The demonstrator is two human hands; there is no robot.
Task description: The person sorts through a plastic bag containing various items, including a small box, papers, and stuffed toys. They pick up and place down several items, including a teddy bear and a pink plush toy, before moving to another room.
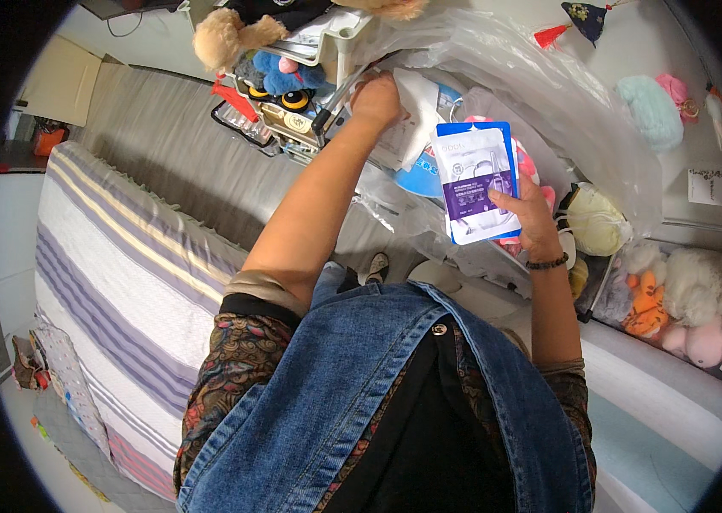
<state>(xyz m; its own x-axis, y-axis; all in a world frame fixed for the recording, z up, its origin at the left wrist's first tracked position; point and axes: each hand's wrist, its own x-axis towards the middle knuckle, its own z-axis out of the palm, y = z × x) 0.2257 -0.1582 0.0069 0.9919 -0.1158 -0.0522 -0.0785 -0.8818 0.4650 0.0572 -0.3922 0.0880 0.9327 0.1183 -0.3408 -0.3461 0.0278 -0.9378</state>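
My right hand [533, 215] grips a few flat sachets, with the thumb across their front. The top one is a white and purple sheet-mask sachet [473, 192] bearing writing; a blue sachet [515, 168] shows behind it. My left hand [379, 101] reaches in under a clear plastic sheet [502, 48], its fingers curled beside a white paper or packet [422, 96]. Its fingertips are hidden, so whether it holds something is unclear. Just behind the sachets in my right hand lies a blue printed package [417, 179], partly covered.
A white storage rack [343, 45] with plush toys [290, 70] stands by my left hand. A striped bed [117, 256] fills the left side. Clear bins of plush toys [688, 288] sit at right. Plush charms [649, 112] hang on the wall. Grey wood-look floor [143, 122] lies beyond the bed.
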